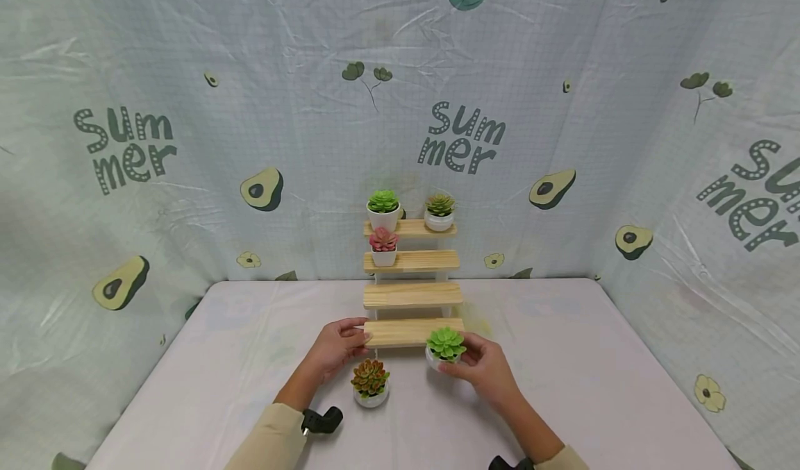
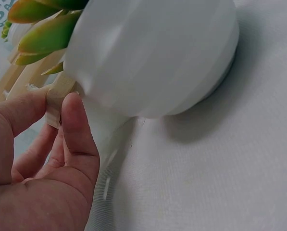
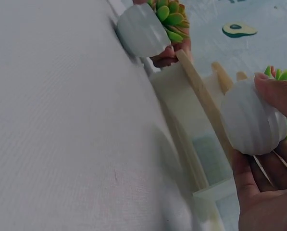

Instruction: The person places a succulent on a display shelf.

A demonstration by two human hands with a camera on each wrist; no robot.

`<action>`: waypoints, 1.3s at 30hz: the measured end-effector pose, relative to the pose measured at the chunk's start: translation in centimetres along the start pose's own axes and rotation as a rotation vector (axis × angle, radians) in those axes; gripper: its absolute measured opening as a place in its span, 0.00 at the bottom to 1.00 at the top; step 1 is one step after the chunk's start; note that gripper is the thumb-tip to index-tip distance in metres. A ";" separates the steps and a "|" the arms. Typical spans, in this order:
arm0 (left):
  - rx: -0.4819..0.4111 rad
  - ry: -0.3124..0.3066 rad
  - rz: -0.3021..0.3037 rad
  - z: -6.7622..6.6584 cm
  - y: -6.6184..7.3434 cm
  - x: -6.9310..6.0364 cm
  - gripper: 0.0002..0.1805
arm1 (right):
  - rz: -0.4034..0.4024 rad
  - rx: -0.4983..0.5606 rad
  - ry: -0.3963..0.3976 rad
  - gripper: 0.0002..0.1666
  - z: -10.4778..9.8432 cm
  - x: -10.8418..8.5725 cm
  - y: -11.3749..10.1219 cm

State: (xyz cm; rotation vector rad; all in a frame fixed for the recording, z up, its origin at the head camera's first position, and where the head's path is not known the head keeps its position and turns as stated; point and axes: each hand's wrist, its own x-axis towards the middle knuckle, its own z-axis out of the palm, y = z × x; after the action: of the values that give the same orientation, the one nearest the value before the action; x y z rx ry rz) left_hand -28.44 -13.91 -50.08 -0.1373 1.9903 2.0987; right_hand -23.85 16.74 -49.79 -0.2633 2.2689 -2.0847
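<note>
Down at seven o'clock in the head view, a plain beige cloth sleeve (image 1: 270,442), and just past its cuff a black wristband (image 1: 308,421) with a stubby, round-ended black housing (image 1: 330,420) jutting toward three o'clock! Bare left hand (image 1: 337,348). Across at five, bare right hand (image 1: 484,366), matching beige cuff (image 1: 564,459), another black wrist piece (image 1: 509,464), partly cropped!

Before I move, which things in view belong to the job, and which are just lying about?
Apparently in the job:
tiered stand, gripped by left hand
green succulent, held by right hand
brownish succulent, unheld
shelved pink succulent
top-left succulent
top-right succulent

Surroundings:
printed backdrop
white table
black wrist devices
</note>
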 end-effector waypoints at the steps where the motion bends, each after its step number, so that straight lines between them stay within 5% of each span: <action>1: 0.001 -0.001 0.000 0.0 0.0 0.0 0.25 | -0.004 0.002 0.002 0.39 0.0 0.1 -0.1; 21: 0.008 -0.020 0.020 -0.2 -0.2 0.1 0.26 | -0.067 -0.089 0.046 0.37 -0.5 2.3 -2.4; 39: 0.010 -0.004 0.008 0.0 0.0 0.0 0.25 | -0.133 -0.026 0.027 0.37 -0.9 4.9 -4.3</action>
State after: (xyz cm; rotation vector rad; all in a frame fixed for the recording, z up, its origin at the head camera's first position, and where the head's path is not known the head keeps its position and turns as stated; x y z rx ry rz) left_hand -28.44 -13.90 -50.05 -0.1234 2.0015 2.0917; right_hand -28.38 16.51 -45.08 -0.4001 2.3565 -2.1333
